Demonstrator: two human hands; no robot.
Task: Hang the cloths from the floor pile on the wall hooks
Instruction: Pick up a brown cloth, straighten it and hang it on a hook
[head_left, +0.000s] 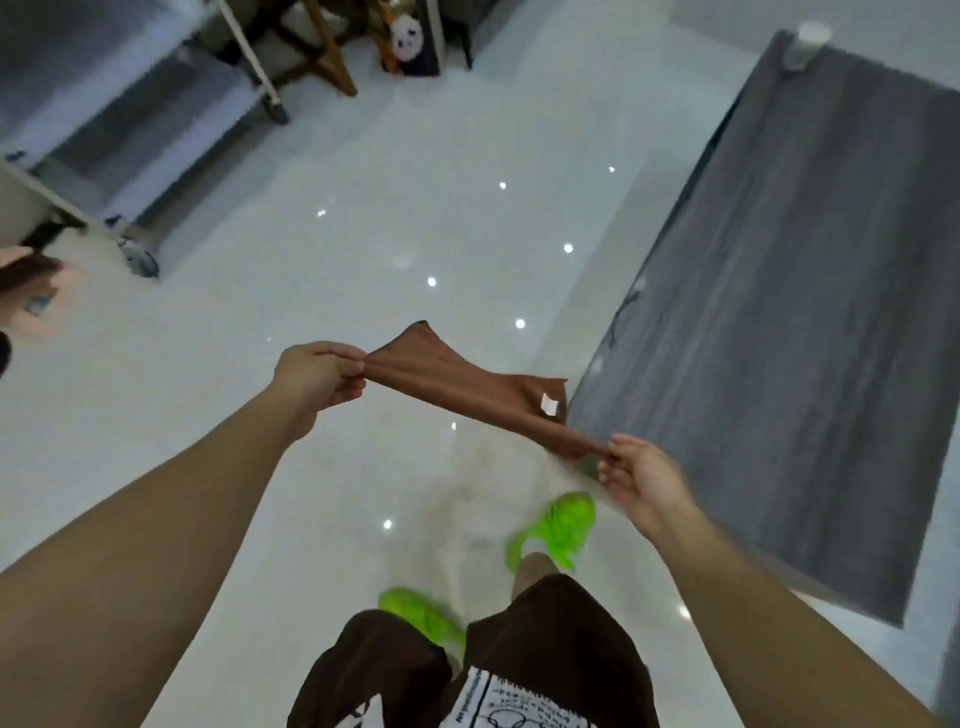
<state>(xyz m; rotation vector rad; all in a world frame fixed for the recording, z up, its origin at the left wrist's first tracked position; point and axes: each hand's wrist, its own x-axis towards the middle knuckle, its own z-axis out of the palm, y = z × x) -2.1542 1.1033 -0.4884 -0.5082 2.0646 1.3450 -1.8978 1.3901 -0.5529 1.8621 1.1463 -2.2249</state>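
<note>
Brown cloth (467, 395), soft and thin, is stretched in the air between the person's two hands above the pale tiled floor (311, 312). In the head view, the left hand (317, 376) pinches one end between thumb and curled fingers, and the right hand (641, 480) pinches the opposite end the same way, lower and nearer the body. Between the hands the fabric runs taut, with a loose corner poking up just beyond the left hand and a small white tag (549, 404) showing near the right. Holding it by both ends looks meant to spread it flat so an edge can be laid over a hook. No wall hooks and no floor pile show in this view. To the right of the right hand lies a grey surface (805, 312); below the hands are bright green shoes (558, 530). No containers are visible.
</note>
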